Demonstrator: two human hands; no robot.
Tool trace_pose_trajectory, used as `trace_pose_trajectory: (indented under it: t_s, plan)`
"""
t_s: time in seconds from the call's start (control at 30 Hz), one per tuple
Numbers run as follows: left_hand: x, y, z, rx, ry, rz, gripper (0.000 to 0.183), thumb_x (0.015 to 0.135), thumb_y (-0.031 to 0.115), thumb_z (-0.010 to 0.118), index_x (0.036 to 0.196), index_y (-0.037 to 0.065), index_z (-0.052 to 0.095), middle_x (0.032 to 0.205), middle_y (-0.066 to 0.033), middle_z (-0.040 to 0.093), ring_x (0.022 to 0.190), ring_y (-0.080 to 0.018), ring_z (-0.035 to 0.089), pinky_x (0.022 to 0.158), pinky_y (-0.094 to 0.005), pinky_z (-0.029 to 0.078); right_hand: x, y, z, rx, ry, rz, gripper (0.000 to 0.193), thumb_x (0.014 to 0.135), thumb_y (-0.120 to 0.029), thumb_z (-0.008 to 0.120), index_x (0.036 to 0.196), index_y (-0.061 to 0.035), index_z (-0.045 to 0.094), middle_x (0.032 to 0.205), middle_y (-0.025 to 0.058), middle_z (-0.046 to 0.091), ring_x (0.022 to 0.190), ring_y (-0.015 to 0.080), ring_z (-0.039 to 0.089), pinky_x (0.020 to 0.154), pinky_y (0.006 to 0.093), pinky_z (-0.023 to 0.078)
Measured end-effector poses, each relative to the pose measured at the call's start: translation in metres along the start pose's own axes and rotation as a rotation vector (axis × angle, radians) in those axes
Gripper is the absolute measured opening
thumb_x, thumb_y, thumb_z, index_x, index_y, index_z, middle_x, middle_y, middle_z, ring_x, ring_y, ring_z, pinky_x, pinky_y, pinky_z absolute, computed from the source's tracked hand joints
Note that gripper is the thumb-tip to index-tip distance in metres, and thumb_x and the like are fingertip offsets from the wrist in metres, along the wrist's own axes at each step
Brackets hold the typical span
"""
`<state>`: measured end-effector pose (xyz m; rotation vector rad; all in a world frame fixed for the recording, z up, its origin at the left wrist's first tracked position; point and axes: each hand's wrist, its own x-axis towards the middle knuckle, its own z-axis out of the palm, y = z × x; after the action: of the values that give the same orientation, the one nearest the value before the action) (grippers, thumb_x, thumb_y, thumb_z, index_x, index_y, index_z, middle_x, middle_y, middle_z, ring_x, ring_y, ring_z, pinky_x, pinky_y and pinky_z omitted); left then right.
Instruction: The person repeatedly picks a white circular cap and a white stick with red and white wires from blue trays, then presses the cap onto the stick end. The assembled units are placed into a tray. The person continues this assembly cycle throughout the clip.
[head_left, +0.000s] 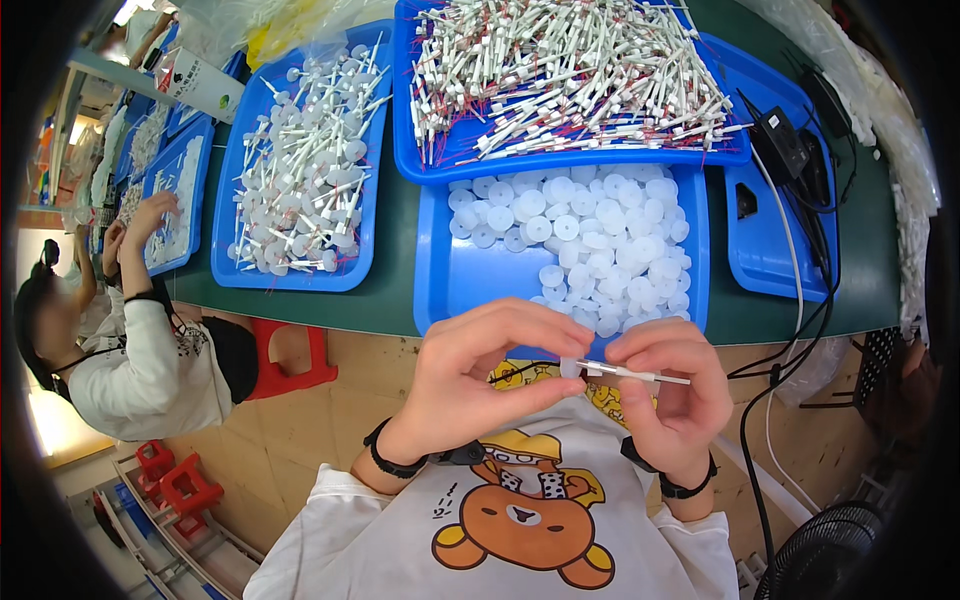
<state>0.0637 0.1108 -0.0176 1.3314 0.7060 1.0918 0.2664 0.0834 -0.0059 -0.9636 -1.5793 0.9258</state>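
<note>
Just in front of my chest, both hands meet over one small piece of work. My left hand (490,365) pinches a translucent white disc (570,368) on edge between thumb and fingers. A thin white stick-like part (625,373) with a narrow tip lies level in the fingers of my right hand (675,385). Its left end meets the disc; whether it has entered the disc's hole I cannot tell. Beyond my hands, loose translucent discs (610,225) with centre holes fill much of a blue tray (465,285).
A blue tray (405,130) heaped with white sticks and red wires (570,75) overlaps the disc tray. Left of it, another blue tray (228,262) holds sticks fitted with discs. Black cables and an adapter (780,140) lie at right. A co-worker (150,350) sits at left near red stools (190,487).
</note>
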Motion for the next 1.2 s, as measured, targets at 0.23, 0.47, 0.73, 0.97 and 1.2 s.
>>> trace_pose_trajectory:
  t_s: [0.23,0.47,0.73,0.97,1.2]
  plan:
    - [0.0,-0.002,-0.003,0.035,-0.016,0.022,0.031,0.066,-0.011,0.082,0.094,-0.003,0.071,0.103,-0.0192,0.069,0.094,-0.0276,0.07,0.084,-0.0383,0.058,0.009,-0.005,-0.014,-0.34,-0.13,-0.196,0.03,0.067,0.002,0.083,0.094,0.0017,0.069,0.076,0.0089,0.067,0.061,0.0225,0.061,0.052,0.0287,0.046]
    - [0.001,0.005,-0.001,0.117,-0.038,0.028,0.027,0.066,-0.01,0.082,0.091,-0.004,0.073,0.096,-0.018,0.072,0.094,-0.0314,0.071,0.083,-0.0414,0.059,0.007,-0.012,-0.017,-0.401,-0.174,-0.119,0.022,0.071,-0.002,0.082,0.09,0.0019,0.07,0.067,0.0093,0.064,0.053,0.0185,0.056,0.044,0.0285,0.039]
    - [0.0,-0.002,0.001,0.102,-0.013,0.133,0.024,0.068,-0.007,0.082,0.089,-0.004,0.072,0.096,-0.0164,0.072,0.091,-0.0289,0.071,0.082,-0.0408,0.059,-0.008,-0.028,0.006,0.26,0.092,0.616,0.009,0.091,-0.001,0.068,0.095,0.0069,0.071,0.069,0.0074,0.067,0.059,0.0105,0.064,0.05,0.0209,0.05]
    - [-0.001,-0.004,0.0,0.185,0.004,0.186,0.02,0.071,0.0,0.082,0.088,-0.002,0.072,0.096,-0.0148,0.074,0.089,-0.025,0.072,0.081,-0.0351,0.058,-0.008,-0.032,0.014,0.327,0.122,0.691,0.011,0.092,-0.001,0.066,0.098,0.0074,0.07,0.074,0.0085,0.068,0.06,0.0105,0.064,0.051,0.0215,0.051]
    - [-0.007,0.003,-0.024,0.165,-0.02,0.131,0.023,0.069,0.003,0.085,0.088,-0.002,0.073,0.093,-0.0143,0.074,0.085,-0.0256,0.072,0.075,-0.0334,0.057,0.005,-0.029,0.015,0.333,-0.13,0.705,0.017,0.093,-0.001,0.065,0.109,0.0046,0.067,0.087,0.0087,0.069,0.072,0.0121,0.066,0.066,0.0241,0.054]
